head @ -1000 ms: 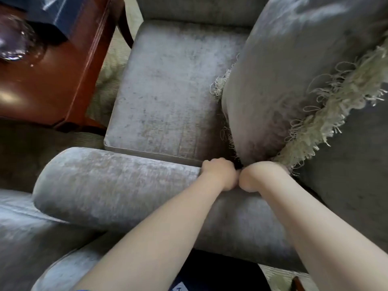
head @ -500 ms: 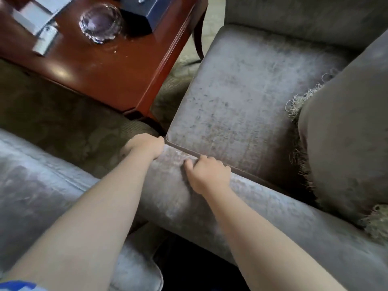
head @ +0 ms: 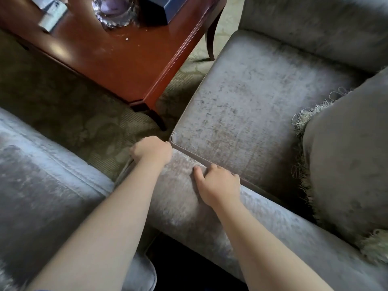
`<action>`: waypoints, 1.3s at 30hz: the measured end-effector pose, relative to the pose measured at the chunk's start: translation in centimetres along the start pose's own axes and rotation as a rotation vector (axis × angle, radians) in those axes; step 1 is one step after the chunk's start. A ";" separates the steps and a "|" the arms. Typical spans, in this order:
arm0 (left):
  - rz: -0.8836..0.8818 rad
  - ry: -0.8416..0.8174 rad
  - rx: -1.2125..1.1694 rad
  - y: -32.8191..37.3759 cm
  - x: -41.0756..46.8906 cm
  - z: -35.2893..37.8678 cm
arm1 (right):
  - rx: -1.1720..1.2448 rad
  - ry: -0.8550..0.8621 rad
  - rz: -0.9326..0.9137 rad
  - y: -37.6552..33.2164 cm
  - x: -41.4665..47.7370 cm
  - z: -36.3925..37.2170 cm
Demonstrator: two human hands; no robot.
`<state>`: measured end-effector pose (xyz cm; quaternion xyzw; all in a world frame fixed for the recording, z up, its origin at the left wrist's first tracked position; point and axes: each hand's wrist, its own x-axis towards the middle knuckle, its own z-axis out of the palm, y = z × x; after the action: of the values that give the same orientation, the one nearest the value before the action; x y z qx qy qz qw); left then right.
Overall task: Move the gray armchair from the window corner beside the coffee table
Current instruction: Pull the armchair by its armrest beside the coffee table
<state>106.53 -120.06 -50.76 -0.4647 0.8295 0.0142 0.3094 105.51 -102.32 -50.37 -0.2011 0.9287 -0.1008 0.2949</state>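
Your left hand (head: pixel 151 151) curls over the front end of the armrest (head: pixel 178 198) of the gray armchair (head: pixel 252 122). Your right hand (head: pixel 218 184) grips the armrest's top, fingers hooked toward the seat. The gray armchair stands just beside a corner of the coffee table (head: pixel 126 59).

Both bare forearms reach forward, left hand (head: pixel 152 151) and right hand (head: pixel 218 185) near together, fingers (head: pixel 215 168) curled over the armrest (head: pixel 178 204).
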 end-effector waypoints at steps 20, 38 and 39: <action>0.011 0.064 0.060 -0.5 -0.7 0.2 | 0.001 0.073 -0.047 0.4 0.1 0.4; 0.572 -0.009 0.125 12.1 -12.2 2.3 | 0.045 0.000 0.034 10.4 -4.3 -2.6; 0.716 -0.037 0.132 14.3 -14.8 3.3 | 0.025 0.020 0.056 13.4 -5.6 -3.3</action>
<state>102.62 -99.64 -49.41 -0.1237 0.9330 0.0766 0.3291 103.56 -87.66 -48.99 -0.1704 0.9355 -0.1064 0.2906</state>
